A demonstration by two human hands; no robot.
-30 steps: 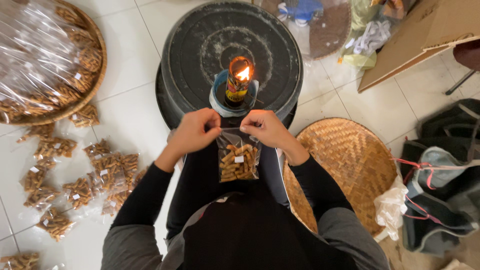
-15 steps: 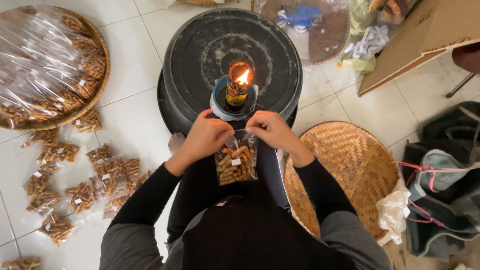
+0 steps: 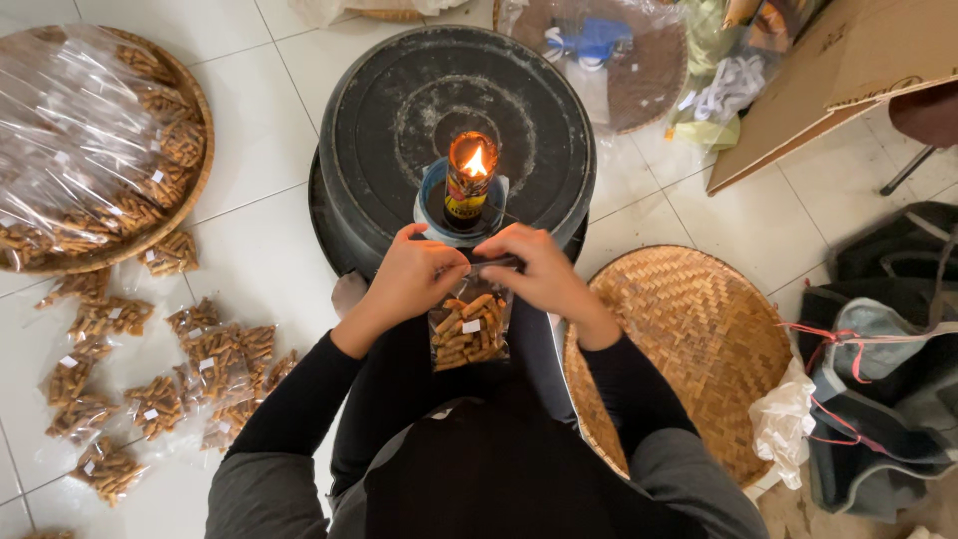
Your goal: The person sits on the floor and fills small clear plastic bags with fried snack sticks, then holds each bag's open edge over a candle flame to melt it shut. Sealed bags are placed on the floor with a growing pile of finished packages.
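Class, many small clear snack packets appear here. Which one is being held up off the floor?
The snack packet pinched at its top by both the left hand and right hand, near the flame; the others lie on the floor.

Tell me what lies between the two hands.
In the head view, the top edge of the clear snack bag spans between the left hand and right hand, just below the burning lamp.

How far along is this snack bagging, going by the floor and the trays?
Done: a scatter of filled small packets lies on the floor tiles at the person's left. In hand: the left hand and right hand hold one filled clear packet by its top, close to the lit flame lamp. Left: the round woven tray holds more snacks under plastic.
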